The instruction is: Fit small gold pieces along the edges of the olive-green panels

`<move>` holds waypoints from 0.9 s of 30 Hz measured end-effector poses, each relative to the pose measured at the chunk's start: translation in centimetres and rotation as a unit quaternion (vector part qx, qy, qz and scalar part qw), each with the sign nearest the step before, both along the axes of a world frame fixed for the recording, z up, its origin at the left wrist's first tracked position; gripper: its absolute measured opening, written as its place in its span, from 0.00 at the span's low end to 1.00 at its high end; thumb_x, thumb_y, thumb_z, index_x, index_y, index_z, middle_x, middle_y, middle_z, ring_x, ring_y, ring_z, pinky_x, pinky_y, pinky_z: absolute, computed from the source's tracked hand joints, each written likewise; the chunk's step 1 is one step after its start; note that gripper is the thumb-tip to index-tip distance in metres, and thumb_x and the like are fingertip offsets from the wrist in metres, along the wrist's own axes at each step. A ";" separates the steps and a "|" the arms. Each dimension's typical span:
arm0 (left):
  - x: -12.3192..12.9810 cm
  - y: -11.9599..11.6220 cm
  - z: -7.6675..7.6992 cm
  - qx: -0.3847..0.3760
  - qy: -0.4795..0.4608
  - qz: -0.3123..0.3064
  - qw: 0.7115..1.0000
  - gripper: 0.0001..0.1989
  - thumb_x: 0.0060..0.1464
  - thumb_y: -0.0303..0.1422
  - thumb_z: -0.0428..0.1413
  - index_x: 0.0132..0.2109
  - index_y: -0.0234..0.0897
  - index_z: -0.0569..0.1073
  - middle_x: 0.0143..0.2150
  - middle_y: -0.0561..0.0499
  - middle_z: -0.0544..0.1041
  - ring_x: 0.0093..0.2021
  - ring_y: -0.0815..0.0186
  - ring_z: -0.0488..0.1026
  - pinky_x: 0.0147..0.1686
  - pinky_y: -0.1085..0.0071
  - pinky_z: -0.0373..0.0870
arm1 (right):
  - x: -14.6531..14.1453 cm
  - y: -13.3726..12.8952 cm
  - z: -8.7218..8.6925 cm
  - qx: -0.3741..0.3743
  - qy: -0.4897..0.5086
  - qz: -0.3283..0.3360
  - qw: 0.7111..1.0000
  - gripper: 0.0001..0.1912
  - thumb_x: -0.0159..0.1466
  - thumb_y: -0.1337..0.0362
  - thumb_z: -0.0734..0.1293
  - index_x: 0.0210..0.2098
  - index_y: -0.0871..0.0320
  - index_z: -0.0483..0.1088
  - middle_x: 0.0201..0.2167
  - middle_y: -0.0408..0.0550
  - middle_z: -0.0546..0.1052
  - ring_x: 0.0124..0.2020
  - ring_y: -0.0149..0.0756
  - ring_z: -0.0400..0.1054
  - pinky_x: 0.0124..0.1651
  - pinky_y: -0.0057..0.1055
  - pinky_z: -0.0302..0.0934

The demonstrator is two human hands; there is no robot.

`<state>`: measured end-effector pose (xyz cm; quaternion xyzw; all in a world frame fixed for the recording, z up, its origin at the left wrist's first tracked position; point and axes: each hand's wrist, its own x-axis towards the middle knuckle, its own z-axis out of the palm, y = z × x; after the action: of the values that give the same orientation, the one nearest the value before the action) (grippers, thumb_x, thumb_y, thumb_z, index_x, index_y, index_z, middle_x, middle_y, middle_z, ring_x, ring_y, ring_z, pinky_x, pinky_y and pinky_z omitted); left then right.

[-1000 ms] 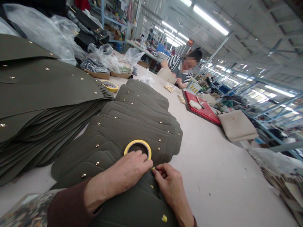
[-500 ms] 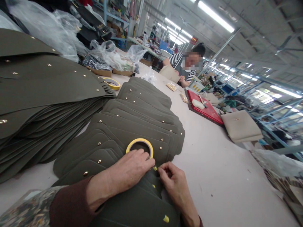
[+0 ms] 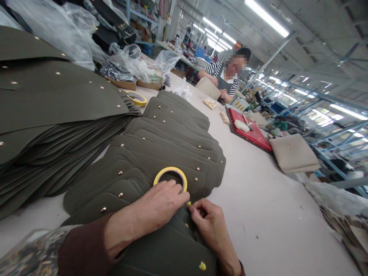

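My left hand (image 3: 159, 203) is closed on a roll of yellow tape (image 3: 170, 170), which lies over a spread of dark olive leather-like panels (image 3: 161, 149) with small gold studs. Close beside its fingertips, my right hand (image 3: 211, 222) pinches at a small bit of yellow tape (image 3: 189, 204). Whether that bit is joined to the roll I cannot tell. Beneath my hands is another olive panel (image 3: 161, 253), with a yellow tape scrap (image 3: 202, 265) stuck near its right side. A smaller yellow speck shows between my wrists.
At left rises a tall stack of olive panels (image 3: 57, 103). A second tape roll (image 3: 137, 99) lies behind it, near plastic bags (image 3: 138, 67). Across the table (image 3: 258, 207), a person (image 3: 214, 73) handles a beige piece. A red board (image 3: 248, 128) and beige panel (image 3: 293, 153) lie at right.
My right fingers have shifted slightly left and closed over more of the yellow tape bit. My left hand stays on the roll. The view has tilted a little.
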<state>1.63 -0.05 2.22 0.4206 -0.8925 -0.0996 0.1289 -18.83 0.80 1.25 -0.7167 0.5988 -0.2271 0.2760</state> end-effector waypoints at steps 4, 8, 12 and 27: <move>0.0 -0.1 -0.1 0.000 -0.004 0.003 1.000 0.06 0.61 0.24 0.51 0.40 0.40 0.69 0.37 0.49 0.73 0.39 0.57 0.70 0.35 0.62 0.67 | -0.1 0.0 0.3 0.025 -0.025 -0.017 0.999 0.12 0.60 0.60 0.64 0.24 0.58 0.71 0.20 0.43 0.72 0.22 0.31 0.64 0.26 0.26 0.57; 0.0 -0.1 0.0 -0.004 -0.002 0.002 1.000 0.05 0.62 0.25 0.51 0.40 0.40 0.69 0.37 0.49 0.73 0.39 0.57 0.70 0.35 0.63 0.67 | 0.1 -0.1 0.5 0.023 -0.017 -0.028 0.999 0.10 0.60 0.60 0.65 0.27 0.58 0.73 0.21 0.43 0.74 0.22 0.32 0.65 0.27 0.26 0.58; 0.0 -0.1 0.3 -0.004 -0.006 0.000 1.000 0.06 0.61 0.23 0.51 0.40 0.40 0.69 0.37 0.49 0.73 0.39 0.56 0.70 0.35 0.62 0.67 | 0.3 -0.2 0.3 0.010 0.022 -0.011 1.000 0.09 0.59 0.62 0.65 0.26 0.58 0.74 0.20 0.43 0.73 0.21 0.31 0.64 0.25 0.26 0.56; 0.0 -0.2 0.2 0.002 0.000 0.000 1.000 0.06 0.61 0.24 0.51 0.40 0.40 0.69 0.38 0.50 0.74 0.39 0.56 0.71 0.35 0.61 0.68 | -0.1 -0.3 0.2 0.024 -0.033 -0.031 0.999 0.11 0.60 0.60 0.64 0.25 0.58 0.70 0.20 0.41 0.72 0.22 0.31 0.63 0.27 0.26 0.57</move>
<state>1.60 -0.24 2.46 0.4212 -0.8922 -0.1013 0.1280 -18.97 0.48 1.41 -0.6829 0.6165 -0.2447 0.3062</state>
